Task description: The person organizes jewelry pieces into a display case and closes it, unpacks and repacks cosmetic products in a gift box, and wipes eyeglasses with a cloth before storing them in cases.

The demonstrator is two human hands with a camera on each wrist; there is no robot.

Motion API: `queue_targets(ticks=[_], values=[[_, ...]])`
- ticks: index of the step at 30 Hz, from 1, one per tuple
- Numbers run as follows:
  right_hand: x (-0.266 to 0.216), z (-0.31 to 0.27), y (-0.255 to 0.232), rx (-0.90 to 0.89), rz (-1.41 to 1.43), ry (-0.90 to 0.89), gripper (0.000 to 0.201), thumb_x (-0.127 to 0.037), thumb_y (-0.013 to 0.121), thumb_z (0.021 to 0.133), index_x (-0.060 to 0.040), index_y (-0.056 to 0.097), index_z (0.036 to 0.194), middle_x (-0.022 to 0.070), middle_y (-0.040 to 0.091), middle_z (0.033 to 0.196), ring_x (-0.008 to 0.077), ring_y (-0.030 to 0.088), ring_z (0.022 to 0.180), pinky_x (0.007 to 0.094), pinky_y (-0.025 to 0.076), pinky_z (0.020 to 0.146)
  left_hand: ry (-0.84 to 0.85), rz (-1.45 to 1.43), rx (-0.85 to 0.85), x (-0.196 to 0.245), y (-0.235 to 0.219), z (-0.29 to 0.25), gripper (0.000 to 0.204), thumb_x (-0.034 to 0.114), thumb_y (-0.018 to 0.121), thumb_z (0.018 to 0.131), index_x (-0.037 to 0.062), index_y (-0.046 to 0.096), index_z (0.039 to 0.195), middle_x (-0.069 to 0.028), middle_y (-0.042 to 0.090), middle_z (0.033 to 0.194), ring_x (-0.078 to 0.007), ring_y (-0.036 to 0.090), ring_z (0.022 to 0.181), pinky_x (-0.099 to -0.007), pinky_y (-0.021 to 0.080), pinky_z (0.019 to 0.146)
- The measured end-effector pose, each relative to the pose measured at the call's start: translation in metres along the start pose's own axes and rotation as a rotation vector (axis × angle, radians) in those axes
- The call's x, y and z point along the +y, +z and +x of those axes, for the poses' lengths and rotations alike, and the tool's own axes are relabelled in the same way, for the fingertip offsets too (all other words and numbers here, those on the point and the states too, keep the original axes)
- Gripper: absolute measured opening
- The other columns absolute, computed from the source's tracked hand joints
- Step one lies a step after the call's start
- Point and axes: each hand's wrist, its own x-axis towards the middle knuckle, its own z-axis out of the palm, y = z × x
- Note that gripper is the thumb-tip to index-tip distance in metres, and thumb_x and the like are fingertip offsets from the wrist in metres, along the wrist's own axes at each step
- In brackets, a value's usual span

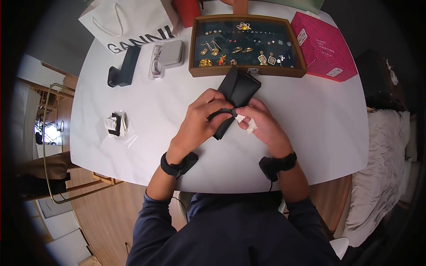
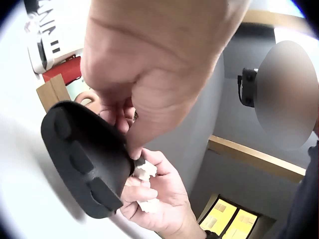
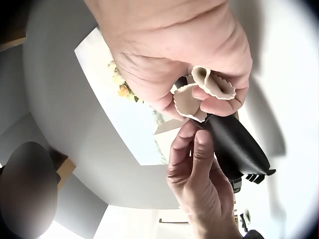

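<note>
A black soft case (image 1: 243, 88) is held tilted above the table's middle, and its inside faces the left wrist view. The left hand (image 1: 199, 117) pinches the case's edge between thumb and fingers. Close beside it, the right hand (image 1: 268, 128) holds a cream cloth (image 1: 252, 126) with a zigzag edge. In the right wrist view the cloth (image 3: 189, 102) is folded between curled fingers, while thumb and fingertips meet at the edge of the case (image 3: 237, 144). The right fingertips partly hide what they pinch there.
A jewellery display box (image 1: 247, 73) lies behind the hands, with a pink box (image 1: 326, 48) to its right. Back left are a white paper bag (image 1: 128, 22), a grey case (image 1: 171, 53), packaged glasses (image 1: 156, 62) and a dark box (image 1: 128, 66). A plastic packet (image 1: 116, 125) lies left.
</note>
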Motion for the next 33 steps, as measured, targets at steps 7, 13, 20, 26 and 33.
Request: queue_targets(ticks=[7, 13, 20, 26, 33], values=[[0.006, -0.002, 0.003, -0.02, -0.099, -0.053, 0.021, -0.013, 0.065, 0.096, -0.0026, 0.059, 0.114, 0.0032, 0.065, 0.094, 0.0084, 0.057, 0.07, 0.0253, 0.047, 0.062, 0.042, 0.074, -0.026, -0.001, 0.0, 0.001, 0.023, 0.0, 0.082, 0.08, 0.0013, 0.075, 0.102, -0.0082, 0.061, 0.102, -0.0247, 0.064, 0.091, -0.0347, 0.053, 0.08], [0.01, 0.002, -0.001, -0.03, -0.105, -0.027, 0.016, -0.017, 0.061, 0.1, -0.004, 0.059, 0.11, -0.0007, 0.057, 0.084, 0.0071, 0.053, 0.069, 0.0258, 0.047, 0.061, 0.061, 0.072, -0.002, -0.007, 0.005, 0.001, 0.026, -0.001, 0.081, 0.08, 0.0018, 0.076, 0.105, -0.0087, 0.062, 0.102, -0.0248, 0.064, 0.091, -0.0348, 0.053, 0.079], [0.01, 0.004, 0.003, 0.035, -0.12, -0.075, 0.015, -0.016, 0.059, 0.101, -0.005, 0.058, 0.111, -0.0001, 0.055, 0.09, 0.0068, 0.051, 0.07, 0.0259, 0.046, 0.06, 0.024, 0.016, 0.05, -0.011, 0.004, 0.001, 0.018, -0.005, 0.079, 0.081, 0.0008, 0.076, 0.098, -0.0089, 0.063, 0.105, -0.0252, 0.064, 0.094, -0.0327, 0.053, 0.085], [0.009, 0.003, 0.007, 0.027, -0.05, -0.099, 0.019, -0.013, 0.059, 0.1, -0.0048, 0.058, 0.118, 0.0005, 0.057, 0.094, 0.0067, 0.051, 0.069, 0.0257, 0.046, 0.061, -0.259, -0.221, 0.244, -0.019, 0.013, 0.0, 0.049, 0.006, 0.078, 0.091, 0.0038, 0.06, 0.137, -0.007, 0.062, 0.118, -0.0176, 0.063, 0.101, -0.0288, 0.051, 0.091], [0.004, 0.0, 0.01, -0.008, -0.195, -0.136, 0.028, -0.01, 0.056, 0.102, -0.0038, 0.056, 0.128, 0.0007, 0.06, 0.097, 0.0078, 0.052, 0.068, 0.0237, 0.047, 0.064, -0.506, -0.454, 0.024, -0.005, 0.007, 0.003, 0.062, 0.017, 0.072, 0.099, -0.0006, 0.043, 0.15, -0.0116, 0.061, 0.129, -0.0155, 0.061, 0.111, -0.0288, 0.05, 0.096]])
